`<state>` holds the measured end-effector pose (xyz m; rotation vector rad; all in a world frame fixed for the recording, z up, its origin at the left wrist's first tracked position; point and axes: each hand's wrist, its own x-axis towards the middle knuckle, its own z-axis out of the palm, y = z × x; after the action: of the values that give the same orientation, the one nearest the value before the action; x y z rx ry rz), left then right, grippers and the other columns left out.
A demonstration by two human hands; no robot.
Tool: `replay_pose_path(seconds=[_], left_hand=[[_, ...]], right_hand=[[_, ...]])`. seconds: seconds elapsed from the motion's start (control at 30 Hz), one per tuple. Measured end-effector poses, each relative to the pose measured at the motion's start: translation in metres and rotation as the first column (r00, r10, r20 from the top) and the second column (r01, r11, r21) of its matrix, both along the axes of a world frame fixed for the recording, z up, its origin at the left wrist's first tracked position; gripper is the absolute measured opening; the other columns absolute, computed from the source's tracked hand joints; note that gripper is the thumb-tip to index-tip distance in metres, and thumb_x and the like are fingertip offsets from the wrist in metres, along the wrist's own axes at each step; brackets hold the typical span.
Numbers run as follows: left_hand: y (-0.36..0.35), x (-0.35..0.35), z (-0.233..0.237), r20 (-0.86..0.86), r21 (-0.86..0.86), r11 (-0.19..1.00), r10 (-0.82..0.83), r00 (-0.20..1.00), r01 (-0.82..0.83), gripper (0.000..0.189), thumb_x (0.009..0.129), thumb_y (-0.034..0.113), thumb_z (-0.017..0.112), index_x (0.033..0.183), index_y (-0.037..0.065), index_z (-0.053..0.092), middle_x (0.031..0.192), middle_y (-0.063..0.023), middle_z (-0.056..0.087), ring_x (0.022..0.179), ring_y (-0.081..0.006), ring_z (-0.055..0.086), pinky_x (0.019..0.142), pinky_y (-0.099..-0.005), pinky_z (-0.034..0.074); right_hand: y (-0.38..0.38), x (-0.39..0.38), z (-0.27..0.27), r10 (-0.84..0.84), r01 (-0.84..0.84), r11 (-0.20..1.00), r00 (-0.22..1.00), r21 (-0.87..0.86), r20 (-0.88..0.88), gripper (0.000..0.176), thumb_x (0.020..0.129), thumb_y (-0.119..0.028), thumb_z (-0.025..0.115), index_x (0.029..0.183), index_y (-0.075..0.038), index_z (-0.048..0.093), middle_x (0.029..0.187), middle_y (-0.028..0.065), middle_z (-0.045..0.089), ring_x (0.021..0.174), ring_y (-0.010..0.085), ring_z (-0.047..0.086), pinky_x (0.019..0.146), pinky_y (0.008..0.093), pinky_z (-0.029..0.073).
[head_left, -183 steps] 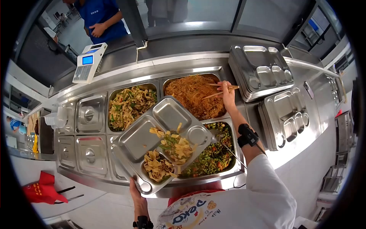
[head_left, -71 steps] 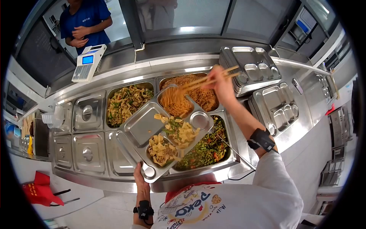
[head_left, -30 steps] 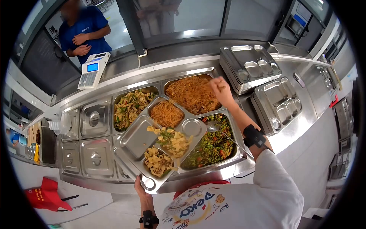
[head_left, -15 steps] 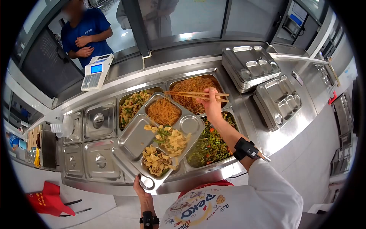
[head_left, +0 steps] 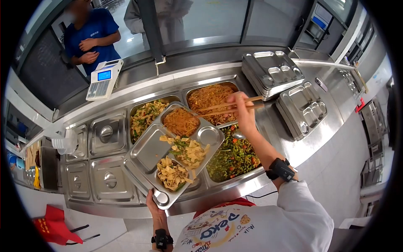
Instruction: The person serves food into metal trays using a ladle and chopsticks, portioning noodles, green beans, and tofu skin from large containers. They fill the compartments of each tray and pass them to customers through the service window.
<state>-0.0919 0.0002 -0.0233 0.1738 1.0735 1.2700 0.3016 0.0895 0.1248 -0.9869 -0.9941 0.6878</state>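
Note:
My left hand [head_left: 153, 204] grips the near corner of a metal compartment tray [head_left: 147, 151], held tilted over the food pans; another tray edge shows beneath it. Brown noodles [head_left: 180, 122] fill its far compartment, and pale tofu-skin strips with greens [head_left: 191, 152] lie in two others. A round compartment and a large one hold no food. My right hand [head_left: 240, 108] is closed on a pair of wooden chopsticks [head_left: 224, 107]. Their tips point left, by the tray's far rim, over the edge of the noodle pan [head_left: 212, 98].
A pan of diced green vegetables [head_left: 235, 157] lies under my right forearm, and a mixed dish [head_left: 147, 117] is at left. Lidded pans [head_left: 107, 132] stand further left. Stacked trays [head_left: 273, 73] are at right. Behind a card reader [head_left: 104, 80] stands a person in blue [head_left: 94, 38].
My right hand has moved right and slightly down. The chopstick tips have drawn away from above the tray's noodles toward the noodle pan. My left hand keeps hold of the tray.

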Motion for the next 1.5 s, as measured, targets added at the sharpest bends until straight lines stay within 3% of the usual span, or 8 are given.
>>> replay_pose_path(seconds=[0.3,0.67,0.73,0.83,1.07,1.23,1.33,1.5], left_hand=[[0.021,-0.016,0.032,-0.018,0.048,0.998,0.038,0.999,-0.037,0.032,0.087,0.027,0.053,0.106,0.001,0.053,0.103,-0.0082,0.057,0.095,-0.0205,0.056,0.084,-0.0324,0.046],[0.123,-0.073,0.059,-0.394,0.413,0.91,0.22,0.892,-0.042,0.046,0.088,0.033,0.05,0.122,0.003,0.044,0.121,-0.006,0.046,0.112,-0.0174,0.044,0.093,-0.0331,0.039],[0.143,-0.081,0.075,-0.21,0.372,0.921,0.206,0.956,-0.117,0.049,0.086,0.022,0.055,0.127,0.001,0.04,0.125,-0.0082,0.043,0.115,-0.0194,0.042,0.097,-0.033,0.035],[0.135,-0.072,0.078,-0.837,0.542,0.736,0.518,0.177,0.405,0.059,0.079,0.0,0.056,0.133,-0.003,0.031,0.129,-0.013,0.04,0.118,-0.0222,0.039,0.102,-0.0333,0.028],[0.176,-0.102,0.06,-0.646,0.651,0.748,0.459,0.61,0.127,0.061,0.075,-0.001,0.058,0.13,-0.003,0.033,0.124,-0.0134,0.043,0.111,-0.0212,0.043,0.096,-0.0326,0.032],[0.171,-0.088,0.065,-0.799,0.602,0.714,0.53,0.286,0.357,0.068,0.071,-0.009,0.059,0.132,-0.007,0.029,0.125,-0.0188,0.043,0.11,-0.0227,0.045,0.097,-0.0335,0.033],[0.185,-0.087,0.063,-0.715,0.666,0.702,0.505,0.484,0.252,0.068,0.072,-0.008,0.06,0.132,-0.006,0.03,0.124,-0.0197,0.043,0.11,-0.0241,0.046,0.094,-0.0348,0.036],[0.251,-0.092,0.077,-0.358,0.759,0.643,0.279,0.891,0.104,0.062,0.078,0.008,0.062,0.131,-0.003,0.031,0.123,-0.0198,0.045,0.11,-0.0273,0.047,0.093,-0.0402,0.04]], right_hand=[[-0.011,0.054,-0.031,-0.206,0.243,0.97,0.788,-0.014,-0.58,0.025,0.092,-0.031,0.046,0.083,-0.009,0.054,0.078,0.0019,0.055,0.069,0.0113,0.054,0.056,0.0265,0.051],[-0.123,0.12,-0.047,-0.467,0.535,0.815,0.834,-0.225,0.293,0.029,0.093,-0.026,0.045,0.077,-0.003,0.05,0.063,0.0018,0.047,0.047,0.0092,0.048,0.044,0.0235,0.043],[-0.134,0.125,-0.059,-0.506,0.623,0.748,0.76,-0.231,0.408,0.029,0.093,-0.024,0.045,0.073,-0.003,0.05,0.056,0.0001,0.044,0.046,0.008,0.046,0.041,0.0235,0.041],[-0.153,0.137,-0.083,-0.502,0.632,0.735,0.752,-0.247,0.428,0.029,0.093,-0.025,0.044,0.076,-0.003,0.051,0.063,0.0028,0.048,0.051,0.0079,0.047,0.041,0.0217,0.043],[-0.174,0.166,-0.149,-0.608,0.621,0.672,0.774,-0.404,0.177,0.03,0.093,-0.028,0.043,0.078,-0.003,0.052,0.068,0.0048,0.052,0.056,0.0113,0.052,0.045,0.0239,0.049],[-0.189,0.171,-0.164,-0.506,0.404,0.737,0.861,-0.542,-0.048,0.023,0.088,-0.025,0.051,0.098,-0.004,0.053,0.082,0.0053,0.056,0.071,0.0124,0.056,0.056,0.0276,0.051],[-0.222,0.187,-0.144,-0.241,0.307,0.722,0.951,-0.62,0.191,0.043,0.079,-0.008,0.055,0.121,-0.007,0.045,0.093,0.0068,0.057,0.076,0.0129,0.056,0.058,0.027,0.049],[-0.277,0.259,-0.132,-0.615,0.623,0.523,0.748,-0.582,0.247,0.033,0.077,0.001,0.049,0.109,-0.004,0.05,0.088,0.0102,0.056,0.069,0.0142,0.055,0.056,0.028,0.05]])
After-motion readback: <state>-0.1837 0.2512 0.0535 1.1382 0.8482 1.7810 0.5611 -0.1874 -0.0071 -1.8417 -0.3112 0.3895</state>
